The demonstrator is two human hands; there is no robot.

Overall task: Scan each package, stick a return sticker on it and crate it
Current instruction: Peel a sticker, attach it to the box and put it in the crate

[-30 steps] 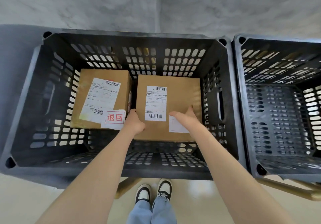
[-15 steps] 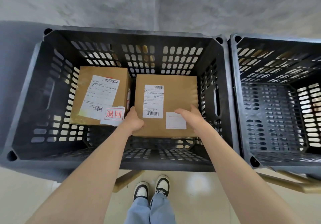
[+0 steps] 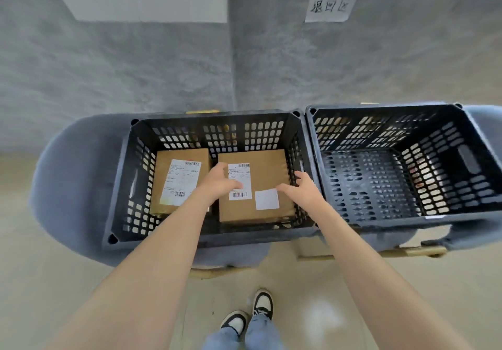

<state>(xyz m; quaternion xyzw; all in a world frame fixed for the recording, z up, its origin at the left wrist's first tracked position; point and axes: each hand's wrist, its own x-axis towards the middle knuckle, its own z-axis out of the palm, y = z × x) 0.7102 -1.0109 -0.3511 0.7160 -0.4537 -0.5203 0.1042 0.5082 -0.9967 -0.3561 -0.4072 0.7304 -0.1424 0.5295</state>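
Grey padded bench [image 3: 68,173] along the wall carries two black slotted crates side by side, rims touching.

Left crate [image 3: 244,237]: two cardboard packages flat on its floor, just beside each other. Right crate [image 3: 380,108]: no package visible in it.

Right-hand package [image 3: 271,167] sits by the crate's right wall. It looks set down, so I judge the crating step for this one finished.

My left hand [image 3: 218,184] and right hand [image 3: 303,189] are over it, fingers spread and loose, gripping nothing (whether the left palm touches the lid I cannot tell).

Next move, as I judge it: draw both hands up out of the crate without nudging the package, then go for another one to scan.

Left-hand package [image 3: 184,156]: my left forearm covers its near right corner.

Writing, in order of size:
- Paper sign [image 3: 330,6] on the wall, handwritten 退回区.
- White shipping labels with barcodes on both packages; print too small to read.
- Small white sticker [image 3: 267,199] on the right-hand package; no print made out on it.
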